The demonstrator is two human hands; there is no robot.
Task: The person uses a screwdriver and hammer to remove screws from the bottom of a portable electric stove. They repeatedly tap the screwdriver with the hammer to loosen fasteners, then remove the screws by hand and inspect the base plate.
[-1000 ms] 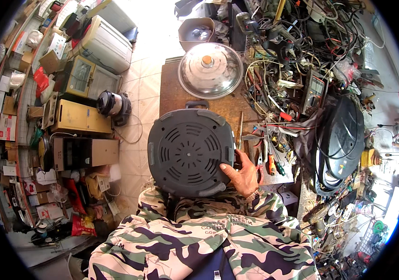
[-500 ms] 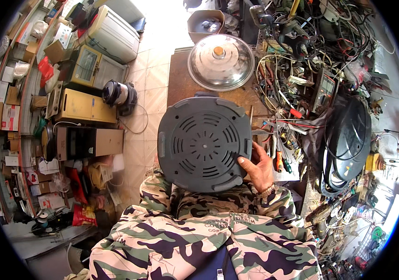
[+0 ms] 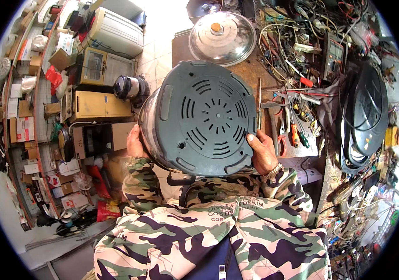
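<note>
Between my hands is an electric cooker (image 3: 204,116), held tilted with its black plastic base facing up at me. Rings of vent slots and several raised feet mark the base. A strip of its shiny side wall shows at the left, and a black handle (image 3: 180,179) sticks out at the near edge. My left hand (image 3: 135,143) is closed on the left side wall, its fingertips partly hidden. My right hand (image 3: 262,151) grips the right rim, thumb on the base. Beyond the cooker, a domed metal lid (image 3: 229,46) with a wooden-coloured knob lies on the brown workbench (image 3: 180,49).
Pliers (image 3: 282,135), screwdrivers (image 3: 294,135) and a hammer (image 3: 270,114) lie right of the cooker. Tangled cables and a multimeter (image 3: 335,58) are farther off. A large black round appliance (image 3: 365,116) stands at right. Another cooker (image 3: 129,87), small cabinets (image 3: 103,103) and crowded shelves are at left.
The cooker has tilted, its base turning toward the right so its left side wall shows. My left hand, hidden before, is now visible on that side. The view has shifted too.
</note>
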